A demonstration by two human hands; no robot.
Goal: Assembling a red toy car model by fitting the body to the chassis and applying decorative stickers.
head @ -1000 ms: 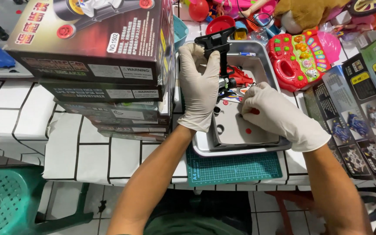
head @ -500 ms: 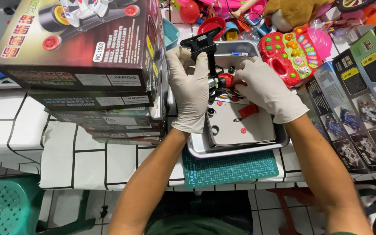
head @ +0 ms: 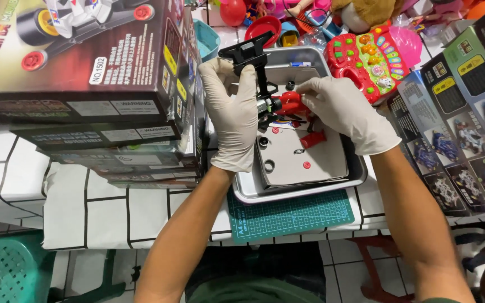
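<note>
Both gloved hands now sit higher over the metal tray (head: 332, 182). Left hand (head: 234, 115) fingers clamp the black toy frame (head: 259, 70), long axis pointing away; right hand (head: 343, 112) fingers pinch its red part (head: 292, 104).

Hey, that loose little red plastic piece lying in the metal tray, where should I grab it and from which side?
Pinch the small red plastic piece across its narrow width, at mid-length, coming straight down from above. It lies flat and slanted on the grey sheet in the silver metal tray, so its long sides look open, though the gloved right hand hovers just above it.
</note>
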